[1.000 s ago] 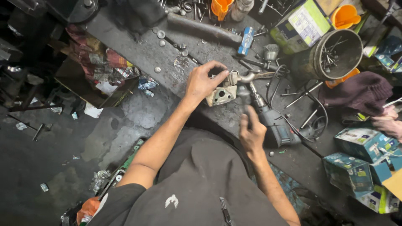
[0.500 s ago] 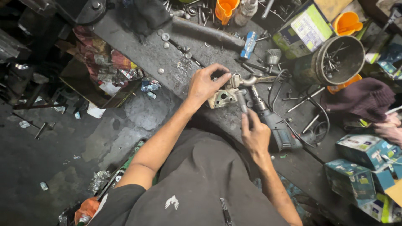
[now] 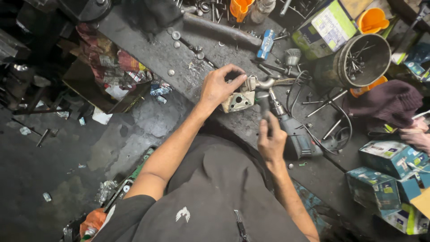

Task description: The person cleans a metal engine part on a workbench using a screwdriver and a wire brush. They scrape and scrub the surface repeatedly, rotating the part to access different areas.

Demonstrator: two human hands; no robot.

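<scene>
Left hand (image 3: pixel 218 87) is clamped on a small metal casting (image 3: pixel 238 101) near the table's (image 3: pixel 179 58) front edge; fingers curl over its top, thumb on the near side, likely pinning it so it won't shift while being worked. The casting is pale grey and blocky, with a round bore on its near face and small holes around it. A curved chrome fitting (image 3: pixel 264 83) sits touching it at 2 o'clock.

Right hand (image 3: pixel 271 139) is closed around a thin dark tool (image 3: pixel 264 107), likely a screwdriver or punch, whose upper end points at the casting's right side. The hand is a bit blurred, so the exact hold is hard to read. A power drill (image 3: pixel 295 134) lies on the table just beside this hand at 3 o'clock, cord looping off to the right, and is not gripped as far as shows.

Around:
- Metal bucket (image 3: pixel 358 60) of rods at 2 o'clock, well apart from the casting.
- Orange funnel (image 3: pixel 372 20) beyond the bucket.
- Blue can (image 3: pixel 266 44) at 12 o'clock, near a long dark bar (image 3: pixel 221 28).
- Loose washers (image 3: pixel 175 35) and bolts at 11 o'clock.
- Dark red cloth (image 3: pixel 387 105) at 3 o'clock.
- Blue-green boxes (image 3: pixel 385 175) at 4 o'clock.

Floor on the left is dark and littered. Person's dark shirt fills the bottom of the view.
</scene>
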